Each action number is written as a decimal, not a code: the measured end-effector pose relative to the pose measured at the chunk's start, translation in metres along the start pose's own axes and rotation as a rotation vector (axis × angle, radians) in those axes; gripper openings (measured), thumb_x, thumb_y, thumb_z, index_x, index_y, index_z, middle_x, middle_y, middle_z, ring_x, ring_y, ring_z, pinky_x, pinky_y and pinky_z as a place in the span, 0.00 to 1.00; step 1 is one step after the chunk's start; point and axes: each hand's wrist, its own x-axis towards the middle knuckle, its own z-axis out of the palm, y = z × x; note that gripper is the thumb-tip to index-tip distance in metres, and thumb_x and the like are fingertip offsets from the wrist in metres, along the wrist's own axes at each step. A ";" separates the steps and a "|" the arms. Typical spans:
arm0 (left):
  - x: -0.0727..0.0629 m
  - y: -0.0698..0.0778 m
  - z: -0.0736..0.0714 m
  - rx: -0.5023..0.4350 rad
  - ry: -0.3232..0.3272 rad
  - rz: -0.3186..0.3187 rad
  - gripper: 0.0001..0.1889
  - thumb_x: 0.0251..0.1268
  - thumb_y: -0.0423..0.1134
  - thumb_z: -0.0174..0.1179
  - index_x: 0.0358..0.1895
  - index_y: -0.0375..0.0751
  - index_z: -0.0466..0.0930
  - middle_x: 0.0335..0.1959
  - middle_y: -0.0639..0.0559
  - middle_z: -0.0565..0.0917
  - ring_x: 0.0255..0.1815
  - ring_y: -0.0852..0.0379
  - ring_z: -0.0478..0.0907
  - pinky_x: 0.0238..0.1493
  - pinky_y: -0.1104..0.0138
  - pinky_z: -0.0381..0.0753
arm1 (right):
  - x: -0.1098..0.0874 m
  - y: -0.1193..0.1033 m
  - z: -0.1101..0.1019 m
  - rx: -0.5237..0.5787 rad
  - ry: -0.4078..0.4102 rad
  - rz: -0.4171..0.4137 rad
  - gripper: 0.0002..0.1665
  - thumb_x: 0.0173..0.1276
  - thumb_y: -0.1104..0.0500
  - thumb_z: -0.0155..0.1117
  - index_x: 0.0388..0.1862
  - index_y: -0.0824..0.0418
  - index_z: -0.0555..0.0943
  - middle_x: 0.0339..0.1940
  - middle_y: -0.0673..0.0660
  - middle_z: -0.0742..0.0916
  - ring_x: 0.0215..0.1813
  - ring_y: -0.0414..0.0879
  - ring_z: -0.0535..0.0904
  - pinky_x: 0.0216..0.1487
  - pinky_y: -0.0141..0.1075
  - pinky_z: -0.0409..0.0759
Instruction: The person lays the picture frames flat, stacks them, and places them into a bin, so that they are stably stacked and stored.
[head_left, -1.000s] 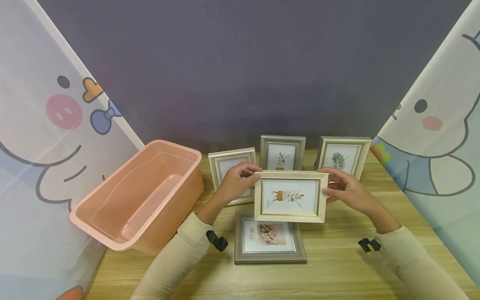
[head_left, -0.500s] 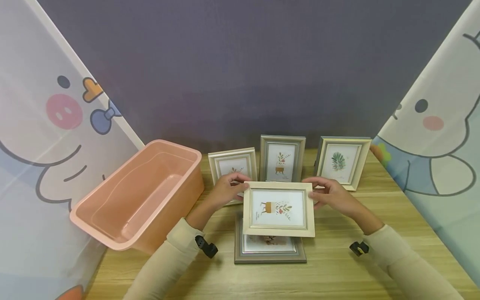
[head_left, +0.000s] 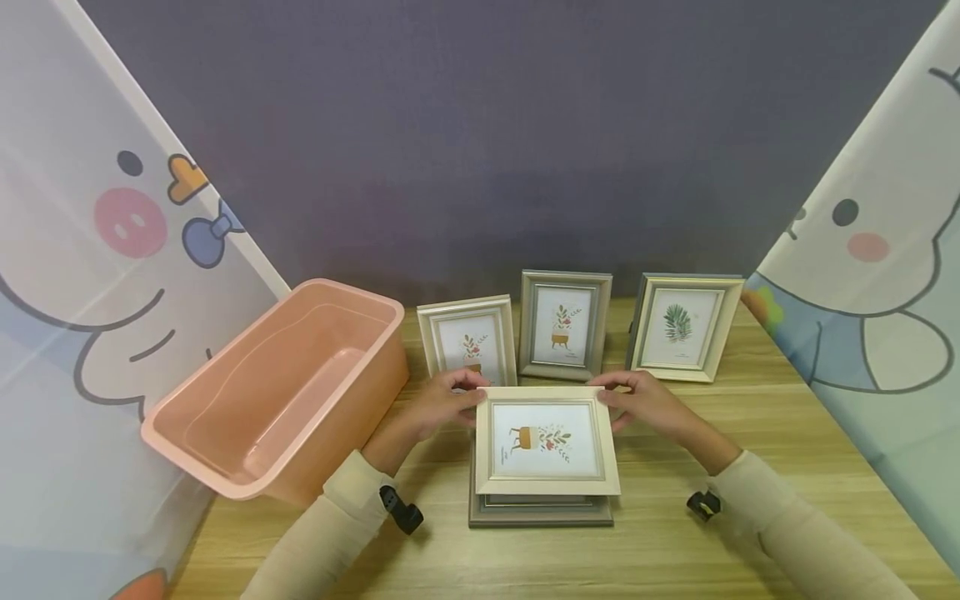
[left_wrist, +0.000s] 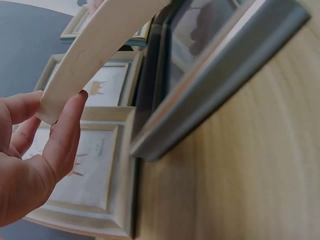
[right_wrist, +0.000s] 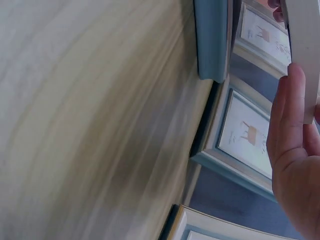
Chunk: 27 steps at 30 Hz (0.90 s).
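Between both hands, a cream picture frame (head_left: 546, 442) with a plant print turned sideways is held tilted above a grey-brown picture frame (head_left: 540, 512) lying flat on the table. My left hand (head_left: 444, 402) pinches its far left corner between thumb and fingers; the left wrist view shows the cream edge (left_wrist: 92, 57) in that grip. At the far right corner my right hand (head_left: 637, 403) pinches it the same way. Most of the lower frame's picture is hidden in the head view. In the left wrist view a gap shows between the two frames.
Three picture frames stand at the back: a cream one (head_left: 471, 342) on the left, a grey-brown one (head_left: 566, 325) in the middle, a light gold one (head_left: 681, 327) on the right. A pink plastic bin (head_left: 352, 400) stands left on the wooden table (head_left: 675, 533).
Both hands have brought the cream frame down, nearer and slightly left, so it now covers most of the lying frame. The standing frames have come into fuller view and have not moved.
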 end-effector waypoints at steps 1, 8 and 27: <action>0.000 -0.001 0.000 0.001 -0.002 -0.010 0.14 0.73 0.30 0.59 0.57 0.26 0.78 0.49 0.41 0.76 0.35 0.55 0.84 0.44 0.46 0.89 | 0.000 0.001 0.001 -0.010 -0.003 0.011 0.24 0.76 0.57 0.63 0.63 0.71 0.78 0.53 0.68 0.85 0.33 0.51 0.89 0.40 0.57 0.87; -0.001 -0.017 0.003 -0.018 -0.011 -0.044 0.13 0.73 0.29 0.58 0.55 0.26 0.78 0.46 0.43 0.75 0.35 0.55 0.82 0.36 0.59 0.90 | 0.003 0.008 0.005 -0.016 -0.033 0.036 0.20 0.76 0.58 0.62 0.60 0.69 0.81 0.50 0.65 0.86 0.36 0.53 0.89 0.39 0.52 0.89; -0.003 -0.035 0.001 -0.003 -0.032 -0.134 0.14 0.74 0.30 0.57 0.57 0.26 0.76 0.42 0.46 0.75 0.39 0.54 0.80 0.37 0.56 0.90 | 0.009 0.020 0.020 -0.049 -0.042 0.023 0.18 0.76 0.62 0.61 0.58 0.72 0.81 0.50 0.67 0.81 0.41 0.47 0.86 0.39 0.44 0.90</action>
